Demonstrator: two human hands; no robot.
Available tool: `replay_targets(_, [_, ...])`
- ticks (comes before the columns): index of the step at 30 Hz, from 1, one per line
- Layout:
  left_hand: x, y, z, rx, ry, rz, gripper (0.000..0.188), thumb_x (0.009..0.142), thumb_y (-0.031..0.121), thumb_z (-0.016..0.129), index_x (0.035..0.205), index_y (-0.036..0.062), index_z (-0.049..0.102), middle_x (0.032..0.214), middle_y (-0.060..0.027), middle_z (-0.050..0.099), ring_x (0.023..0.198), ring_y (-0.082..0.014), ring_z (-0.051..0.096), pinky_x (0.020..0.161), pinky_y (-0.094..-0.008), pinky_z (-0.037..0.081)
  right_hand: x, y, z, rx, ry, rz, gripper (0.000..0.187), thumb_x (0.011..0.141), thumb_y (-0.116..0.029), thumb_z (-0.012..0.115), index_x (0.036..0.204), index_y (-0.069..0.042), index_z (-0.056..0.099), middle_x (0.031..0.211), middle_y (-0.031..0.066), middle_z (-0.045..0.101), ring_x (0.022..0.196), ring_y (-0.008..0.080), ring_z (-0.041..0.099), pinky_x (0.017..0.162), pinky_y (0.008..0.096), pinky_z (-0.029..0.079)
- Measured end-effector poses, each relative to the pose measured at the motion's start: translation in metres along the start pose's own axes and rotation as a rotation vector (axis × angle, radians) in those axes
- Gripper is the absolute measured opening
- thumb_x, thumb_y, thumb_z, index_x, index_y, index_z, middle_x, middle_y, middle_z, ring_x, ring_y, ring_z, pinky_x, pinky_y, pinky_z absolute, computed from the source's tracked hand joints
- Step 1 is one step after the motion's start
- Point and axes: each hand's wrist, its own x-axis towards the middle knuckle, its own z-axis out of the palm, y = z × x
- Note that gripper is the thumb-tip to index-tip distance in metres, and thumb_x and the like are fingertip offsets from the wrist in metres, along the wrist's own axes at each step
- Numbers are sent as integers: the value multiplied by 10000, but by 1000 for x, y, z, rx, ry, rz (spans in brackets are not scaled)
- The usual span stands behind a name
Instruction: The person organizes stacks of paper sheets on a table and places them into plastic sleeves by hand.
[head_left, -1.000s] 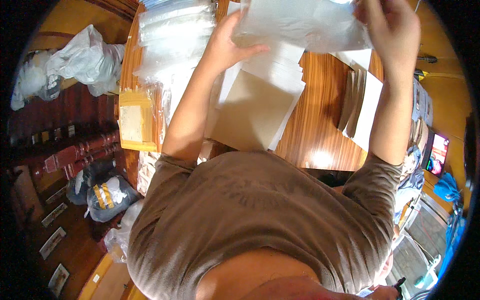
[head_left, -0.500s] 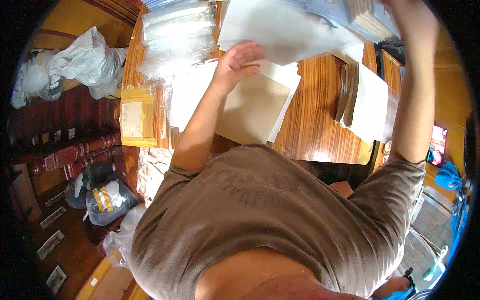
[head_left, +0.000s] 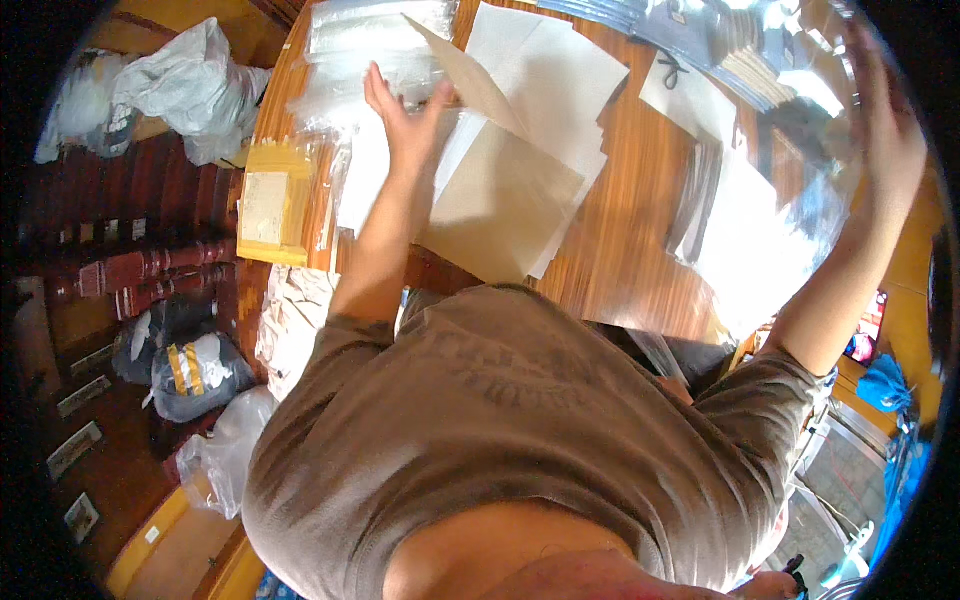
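Observation:
My left hand (head_left: 408, 130) is raised over the left part of the table, its fingers spread and holding nothing. Beside its thumb a thin tan board (head_left: 470, 78) stands tilted up; whether the thumb touches it I cannot tell. Another tan board (head_left: 510, 200) lies flat on white sheets (head_left: 550, 75) in front of me. At the far right my right hand (head_left: 890, 135) is smeared by motion, and its fingers do not show clearly. Shiny clear plastic film (head_left: 815, 205) spreads next to it, above a white-topped stack (head_left: 735, 250); I cannot tell whether the hand grips the film.
Clear plastic sleeves (head_left: 375, 45) are piled at the far left of the wooden table (head_left: 625, 255). Grey-blue stacks (head_left: 690, 35) stand at the back right. A yellow-taped block (head_left: 268, 205) sits at the left edge. Plastic bags (head_left: 200, 375) lie on the left.
My left hand has moved left, and a tan board now tilts up beside it. My right hand has shifted right and nearer. Clear film now shows beside it.

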Motion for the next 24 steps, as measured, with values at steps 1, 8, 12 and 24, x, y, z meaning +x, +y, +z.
replay_targets(1, [15,-9,9,-43,-64,9,1066,837,360,816,1589,40,132,1554,-275,282,1408,-418,359,1175,-535,305,-8,10,4,17,-100,-89,382,1017,-342,626,1281,-77,700,1207,93,729,1089,181,686,953,252,503])
replay_targets(8, [19,58,105,453,-455,209,752,944,549,591,1462,13,491,1621,-289,222,1471,-495,255,1192,-535,256,-42,27,42,242,-370,-12,272,1036,-239,616,1172,-23,712,849,16,656,736,84,598,660,230,481])
replay_targets(12, [-8,89,69,-200,-1077,-386,763,1022,633,356,1472,33,494,1486,-241,502,1369,-382,467,1161,-484,321,-74,17,72,248,-351,-184,224,1011,-197,645,1102,-7,721,752,17,653,671,76,591,606,256,486])
replay_targets(24, [26,42,-152,-327,-502,-607,453,981,37,601,1418,54,481,984,-114,739,659,-138,662,602,-251,529,-96,-137,338,344,-701,-252,393,921,-465,687,1047,-94,722,934,140,726,763,297,724,694,410,579])
